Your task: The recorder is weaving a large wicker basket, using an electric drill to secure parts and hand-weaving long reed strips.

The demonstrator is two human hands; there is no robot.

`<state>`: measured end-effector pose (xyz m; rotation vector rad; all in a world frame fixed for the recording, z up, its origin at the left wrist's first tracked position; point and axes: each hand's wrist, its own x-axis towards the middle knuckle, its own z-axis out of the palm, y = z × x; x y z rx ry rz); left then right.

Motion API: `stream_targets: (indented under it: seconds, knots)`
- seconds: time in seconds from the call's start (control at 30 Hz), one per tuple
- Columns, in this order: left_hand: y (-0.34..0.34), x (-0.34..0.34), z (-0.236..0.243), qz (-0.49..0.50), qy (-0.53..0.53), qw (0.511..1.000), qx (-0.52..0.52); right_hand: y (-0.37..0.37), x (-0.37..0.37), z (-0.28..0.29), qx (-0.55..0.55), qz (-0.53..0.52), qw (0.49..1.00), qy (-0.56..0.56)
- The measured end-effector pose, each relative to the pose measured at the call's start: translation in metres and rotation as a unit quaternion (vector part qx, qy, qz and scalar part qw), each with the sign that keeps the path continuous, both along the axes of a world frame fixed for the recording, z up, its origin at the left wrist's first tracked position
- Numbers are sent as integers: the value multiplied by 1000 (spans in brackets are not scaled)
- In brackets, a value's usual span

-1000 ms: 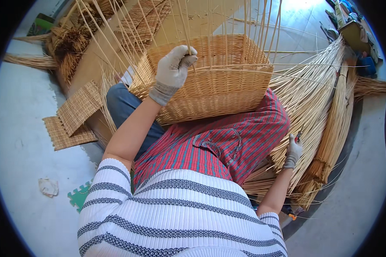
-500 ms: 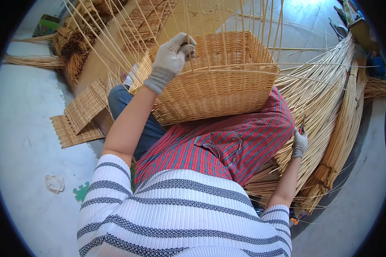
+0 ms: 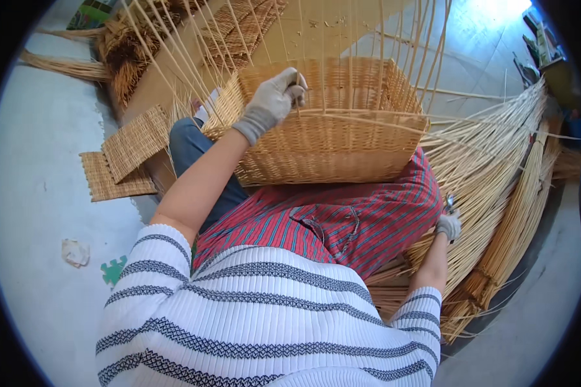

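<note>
Upper centre: left hand [image 3: 274, 99] clamped on a stake [image 3: 298, 111], seemingly steadying the basket [image 3: 336, 148]. Frame right: right hand [image 3: 448, 226] closed around a tool [image 3: 450, 202].

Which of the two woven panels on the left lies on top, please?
The panel nearer the basket; it overlaps the other panel, which lies partly covered beneath.

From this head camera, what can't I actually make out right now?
All in the head view:
Tool in the right hand: too small, and partly covered by the hand, to say its kind.
Basket: its inside bottom is hidden behind its near side.
Tall rods: many upper ends are cut off by the top edge.
Left hand: its palm is hidden by its own back.
</note>
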<state>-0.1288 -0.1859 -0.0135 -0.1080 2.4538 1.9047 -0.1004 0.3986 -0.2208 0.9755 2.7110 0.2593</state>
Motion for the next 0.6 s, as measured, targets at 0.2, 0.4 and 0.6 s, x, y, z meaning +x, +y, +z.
stream_targets:
  seconds: [0.2, 0.4, 0.6]
  knots:
    - [-9, -9, -8, 13, -69, 997, 28, 17, -12, -33, -94, 51, 990, 96]
    - [-23, 12, -1, 18, -17, 999, 23, -30, -9, 64, -480, 14, 754, 447]
    - [-5, 51, -23, 35, 15, 903, -427, -222, 8, 243, -433, 366, 710, 419]
